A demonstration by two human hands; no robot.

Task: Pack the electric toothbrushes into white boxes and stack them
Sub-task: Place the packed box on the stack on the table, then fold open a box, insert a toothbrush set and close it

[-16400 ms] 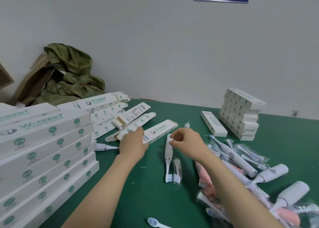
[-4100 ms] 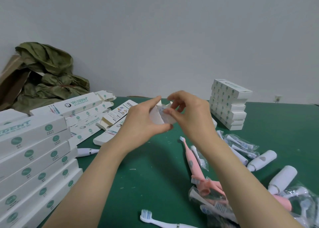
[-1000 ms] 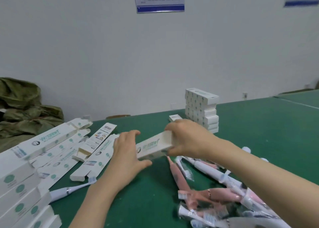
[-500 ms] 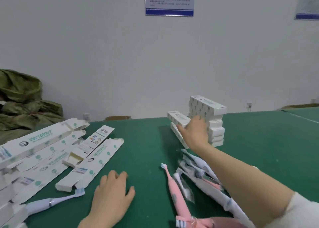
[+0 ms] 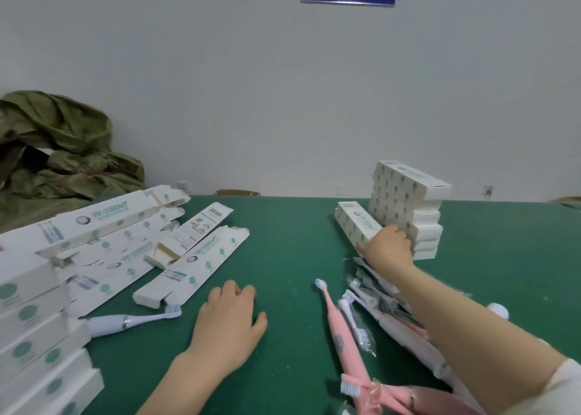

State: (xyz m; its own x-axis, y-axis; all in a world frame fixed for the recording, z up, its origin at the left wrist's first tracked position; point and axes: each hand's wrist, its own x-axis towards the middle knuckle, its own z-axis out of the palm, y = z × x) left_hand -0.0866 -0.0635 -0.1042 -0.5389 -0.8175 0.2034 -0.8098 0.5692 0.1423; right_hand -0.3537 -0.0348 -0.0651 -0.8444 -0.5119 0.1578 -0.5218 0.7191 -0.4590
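Observation:
A packed white box (image 5: 354, 223) lies on the green table (image 5: 292, 251) just left of the tall stack of white boxes (image 5: 407, 200). My right hand (image 5: 388, 247) grips that box's near end, thumb at its left side and fingers curled over the top against the stack. My left hand (image 5: 231, 318) rests on the table with relaxed fingers and holds nothing. Between my arms lies a pink toothbrush (image 5: 333, 326), head pointing away. A white toothbrush (image 5: 125, 320) lies to the left of my left hand.
Open empty boxes (image 5: 195, 263) lie scattered at centre left, beside a big stack of long boxes (image 5: 31, 336) at the left edge. Bagged brush heads and handles (image 5: 374, 295) pile up under my right forearm. Green cloth (image 5: 56, 150) sits at the back left.
A second ago both hands held the box in mid-air. My right hand carried it to the stack and set it down there; my left hand let go and dropped onto the table.

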